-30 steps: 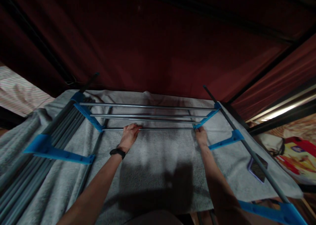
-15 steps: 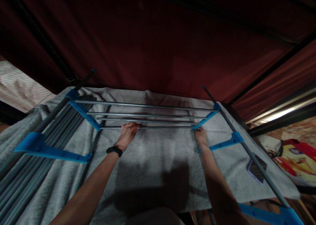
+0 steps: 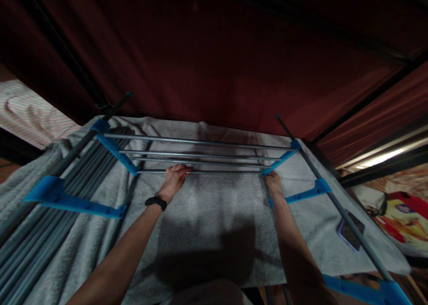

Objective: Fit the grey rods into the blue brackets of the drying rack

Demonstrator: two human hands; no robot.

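A rack frame of grey metal tubes and blue plastic brackets lies on a grey blanket. Several thin rods span its far end; the nearest metal rod (image 3: 227, 172) is in the grasp of my left hand (image 3: 174, 176), fingers closed over it left of its middle. At that rod's right end, my right hand (image 3: 274, 181) is wrapped round the frame's inner tube just below the right blue bracket (image 3: 282, 159); its fingertips are partly hidden. The left blue bracket (image 3: 118, 152) holds the rods' other ends. Nearer on the left is another blue bracket (image 3: 73, 202), with no rods in it.
Several loose grey tubes (image 3: 76, 180) lie bundled under the frame's left side. A phone (image 3: 351, 229) rests on the grey blanket (image 3: 207, 216) by the right outer tube. A dark red curtain (image 3: 214, 73) hangs behind. A red and yellow package (image 3: 406, 216) sits far right.
The view has shifted slightly, moving the frame and surroundings a little rightward in the picture. Both hands keep the same places on the frame.
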